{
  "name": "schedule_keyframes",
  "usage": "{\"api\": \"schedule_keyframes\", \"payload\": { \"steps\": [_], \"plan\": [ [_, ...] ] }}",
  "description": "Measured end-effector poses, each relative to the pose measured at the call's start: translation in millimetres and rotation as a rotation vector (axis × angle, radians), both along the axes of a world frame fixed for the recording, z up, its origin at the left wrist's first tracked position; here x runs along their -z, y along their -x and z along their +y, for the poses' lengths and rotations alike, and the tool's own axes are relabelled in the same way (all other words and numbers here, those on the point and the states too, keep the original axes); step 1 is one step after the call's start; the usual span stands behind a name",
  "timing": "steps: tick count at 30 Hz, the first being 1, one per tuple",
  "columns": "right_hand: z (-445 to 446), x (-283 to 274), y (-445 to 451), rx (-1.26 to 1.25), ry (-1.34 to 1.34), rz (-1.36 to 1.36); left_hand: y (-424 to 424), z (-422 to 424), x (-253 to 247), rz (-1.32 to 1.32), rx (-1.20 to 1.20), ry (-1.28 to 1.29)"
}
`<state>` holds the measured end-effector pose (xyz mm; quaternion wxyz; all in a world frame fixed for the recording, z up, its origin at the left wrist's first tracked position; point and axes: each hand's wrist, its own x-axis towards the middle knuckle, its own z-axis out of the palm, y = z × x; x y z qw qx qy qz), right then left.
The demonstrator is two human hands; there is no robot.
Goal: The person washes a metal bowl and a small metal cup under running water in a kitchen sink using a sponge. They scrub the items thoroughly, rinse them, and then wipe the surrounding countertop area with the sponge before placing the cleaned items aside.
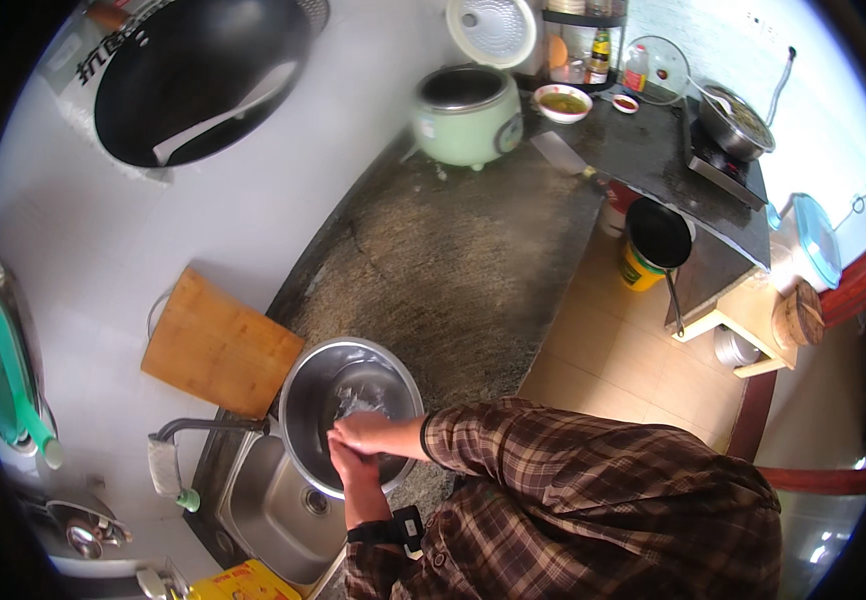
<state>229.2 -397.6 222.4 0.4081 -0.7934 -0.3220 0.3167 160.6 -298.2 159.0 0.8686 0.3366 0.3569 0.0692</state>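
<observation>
A round stainless steel basin [305,375] stands beside the sink, partly over its edge. Clear water or a wet, shiny patch shows in it. Over the basin, my right hand [361,432] meets my left hand [352,463], their fingers touching; whether anything lies between them is hidden. A dark band with a small device is round the left wrist. Just left of the basin, a wooden cutting board [219,341] leans against the wall. The metal sink [275,517] lies below it, under a dark faucet [207,424].
A green rice cooker [466,124] stands open on the stone counter [440,262], near a cleaver [560,154]. Bowls [562,112] and a pot [737,124] on an induction cooker [725,165] are farther back. A black pan [658,232] rests on a yellow bucket [639,271] below.
</observation>
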Motion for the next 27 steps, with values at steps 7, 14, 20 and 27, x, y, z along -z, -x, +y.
{"api": "schedule_keyframes", "payload": {
  "steps": [7,14,20,27],
  "plan": [
    [-5.6,68.4,-82.0,0.142,0.071,-0.417,10.6,-12.8,-37.0,0.267,0.266,-0.651],
    [-10.0,70.3,-36.7,-0.369,0.487,-0.233,10.3,-26.9,-35.2,0.451,0.113,-0.342],
    [-12.0,-0.1,-24.4,-0.34,-0.039,0.622,16.5,-14.3,-25.7,-0.015,0.015,0.129],
    [-4.2,12.7,-13.2,-0.25,0.14,-0.396,4.9,-20.8,4.6,0.215,-0.126,-0.171]
  ]
}}
